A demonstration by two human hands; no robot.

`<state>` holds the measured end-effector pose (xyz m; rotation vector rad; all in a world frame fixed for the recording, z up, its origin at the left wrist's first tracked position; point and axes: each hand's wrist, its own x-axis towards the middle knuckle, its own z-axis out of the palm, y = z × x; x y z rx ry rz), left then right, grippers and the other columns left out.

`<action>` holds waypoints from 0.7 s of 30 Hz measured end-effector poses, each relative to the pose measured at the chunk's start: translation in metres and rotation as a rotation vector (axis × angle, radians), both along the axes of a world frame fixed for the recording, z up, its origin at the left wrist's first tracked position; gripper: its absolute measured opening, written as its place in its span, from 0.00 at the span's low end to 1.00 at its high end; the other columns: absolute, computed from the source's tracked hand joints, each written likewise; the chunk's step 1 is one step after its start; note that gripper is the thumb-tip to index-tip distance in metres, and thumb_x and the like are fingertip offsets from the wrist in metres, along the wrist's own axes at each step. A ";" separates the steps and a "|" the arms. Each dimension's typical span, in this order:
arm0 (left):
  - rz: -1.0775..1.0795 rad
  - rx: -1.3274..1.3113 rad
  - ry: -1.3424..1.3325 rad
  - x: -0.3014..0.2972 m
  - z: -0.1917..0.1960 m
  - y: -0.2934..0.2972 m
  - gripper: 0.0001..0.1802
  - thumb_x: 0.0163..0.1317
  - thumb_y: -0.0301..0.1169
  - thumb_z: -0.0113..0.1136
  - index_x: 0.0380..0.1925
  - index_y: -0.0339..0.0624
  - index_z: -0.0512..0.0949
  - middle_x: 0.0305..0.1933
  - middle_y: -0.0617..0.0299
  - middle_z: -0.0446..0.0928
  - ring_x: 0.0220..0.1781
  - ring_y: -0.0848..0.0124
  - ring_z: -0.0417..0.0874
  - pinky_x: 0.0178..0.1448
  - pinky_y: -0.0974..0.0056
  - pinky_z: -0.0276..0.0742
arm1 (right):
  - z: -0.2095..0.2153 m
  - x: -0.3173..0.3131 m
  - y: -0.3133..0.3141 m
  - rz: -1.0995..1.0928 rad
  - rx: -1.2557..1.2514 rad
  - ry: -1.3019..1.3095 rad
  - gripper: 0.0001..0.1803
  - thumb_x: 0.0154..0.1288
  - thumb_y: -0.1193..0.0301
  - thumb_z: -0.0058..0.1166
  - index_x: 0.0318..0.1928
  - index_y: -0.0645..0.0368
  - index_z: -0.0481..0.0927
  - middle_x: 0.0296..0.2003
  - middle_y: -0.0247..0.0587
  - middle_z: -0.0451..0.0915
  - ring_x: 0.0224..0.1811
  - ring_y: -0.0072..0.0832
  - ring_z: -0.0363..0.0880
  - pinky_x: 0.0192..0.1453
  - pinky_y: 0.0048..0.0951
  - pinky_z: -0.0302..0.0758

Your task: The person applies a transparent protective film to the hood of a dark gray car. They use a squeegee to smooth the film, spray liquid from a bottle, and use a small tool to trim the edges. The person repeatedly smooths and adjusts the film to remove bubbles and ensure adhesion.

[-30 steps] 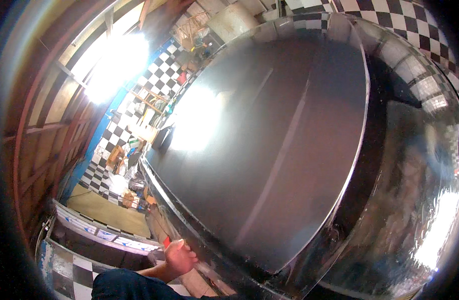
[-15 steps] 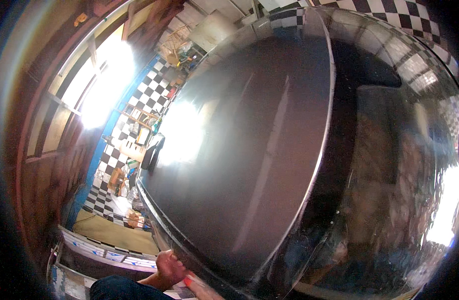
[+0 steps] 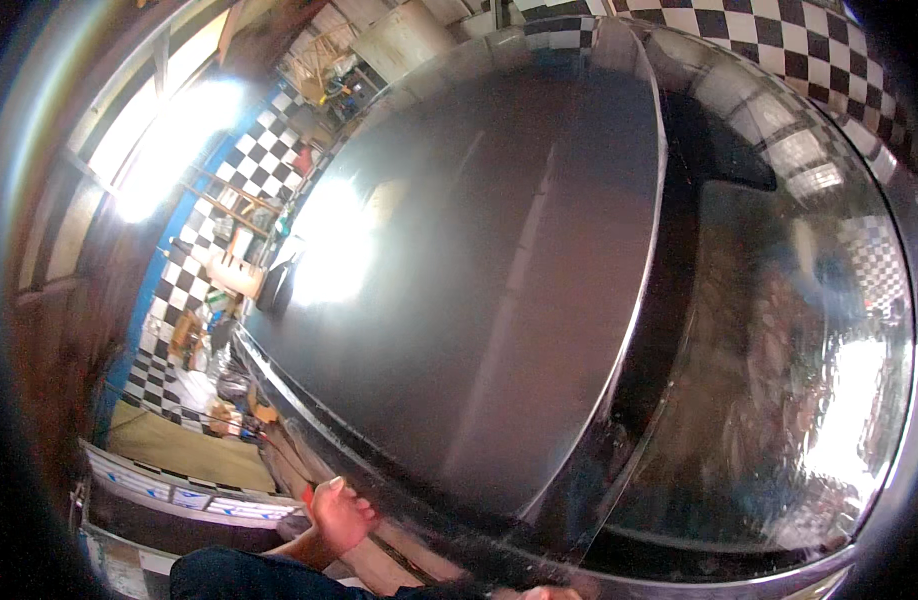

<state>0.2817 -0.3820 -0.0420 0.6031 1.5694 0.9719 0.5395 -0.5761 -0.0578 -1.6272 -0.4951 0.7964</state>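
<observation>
A large glossy black panel [image 3: 479, 300] with a bright metal rim fills most of the view. To its right lies a curved glassy surface [image 3: 779, 380] full of reflections. My left hand [image 3: 339, 515] comes in from a dark blue sleeve at the lower left. It rests curled against the panel's lower edge, with a small red object [image 3: 307, 492] at its fingers. Only a sliver of my right hand [image 3: 551, 592] shows at the bottom edge, touching the rim, and its fingers are hidden.
Black-and-white checkered flooring [image 3: 234, 200] runs along the left and top right. Cluttered shelves and small items [image 3: 219, 330] stand at the left beside a bright window [image 3: 169, 150]. A low bench or ledge [image 3: 199, 495] sits at the lower left.
The view has swung slightly, so the panel sits more upright in the picture. My left hand stays at the panel's lower edge, shifted a little along it, with the red object still at its fingers.
</observation>
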 end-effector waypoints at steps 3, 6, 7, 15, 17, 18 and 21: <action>-0.067 0.006 -0.169 -0.014 -0.008 0.002 0.15 0.58 0.46 0.62 0.27 0.48 0.75 0.27 0.58 0.76 0.32 0.61 0.78 0.38 0.51 0.76 | 0.001 -0.017 -0.004 0.017 0.030 0.053 0.14 0.70 0.62 0.53 0.35 0.61 0.70 0.28 0.44 0.74 0.28 0.27 0.71 0.36 0.30 0.68; -0.217 0.001 -0.188 0.015 0.004 0.003 0.16 0.57 0.48 0.61 0.27 0.49 0.75 0.26 0.62 0.76 0.30 0.62 0.79 0.37 0.53 0.75 | -0.009 -0.045 0.007 -0.278 0.035 -0.096 0.18 0.71 0.64 0.51 0.22 0.56 0.71 0.14 0.35 0.72 0.14 0.21 0.67 0.22 0.26 0.67; -0.282 -0.030 -0.300 0.008 -0.001 0.005 0.15 0.59 0.46 0.61 0.30 0.48 0.75 0.29 0.61 0.78 0.33 0.62 0.81 0.39 0.52 0.77 | -0.014 -0.045 0.012 -0.308 0.047 -0.198 0.19 0.72 0.64 0.50 0.22 0.56 0.71 0.13 0.36 0.71 0.14 0.21 0.66 0.21 0.25 0.66; -1.052 0.073 -0.509 -0.036 0.014 0.023 0.19 0.69 0.41 0.55 0.38 0.32 0.80 0.40 0.51 0.84 0.38 0.60 0.87 0.42 0.61 0.83 | -0.010 -0.051 0.016 -0.420 0.131 -0.227 0.19 0.75 0.64 0.45 0.25 0.59 0.70 0.15 0.32 0.68 0.13 0.17 0.65 0.15 0.19 0.60; -1.431 0.206 0.004 -0.065 0.048 0.035 0.18 0.68 0.43 0.57 0.35 0.38 0.83 0.39 0.59 0.85 0.37 0.67 0.87 0.41 0.65 0.81 | -0.009 -0.045 0.010 -0.462 0.138 -0.188 0.18 0.75 0.62 0.45 0.28 0.60 0.72 0.17 0.32 0.70 0.15 0.18 0.67 0.17 0.18 0.61; -1.442 0.533 0.164 -0.079 0.065 0.051 0.16 0.65 0.43 0.61 0.34 0.41 0.83 0.36 0.60 0.85 0.37 0.68 0.86 0.41 0.66 0.80 | -0.016 -0.036 0.001 -0.509 0.118 -0.259 0.17 0.74 0.60 0.46 0.35 0.61 0.75 0.19 0.31 0.71 0.18 0.17 0.69 0.18 0.17 0.62; -0.962 1.126 0.355 -0.119 0.088 0.128 0.07 0.59 0.31 0.67 0.32 0.39 0.83 0.36 0.59 0.84 0.35 0.71 0.84 0.41 0.66 0.80 | 0.007 -0.030 -0.014 -0.580 -0.119 -0.487 0.13 0.73 0.62 0.49 0.43 0.60 0.77 0.24 0.31 0.73 0.21 0.17 0.70 0.20 0.17 0.64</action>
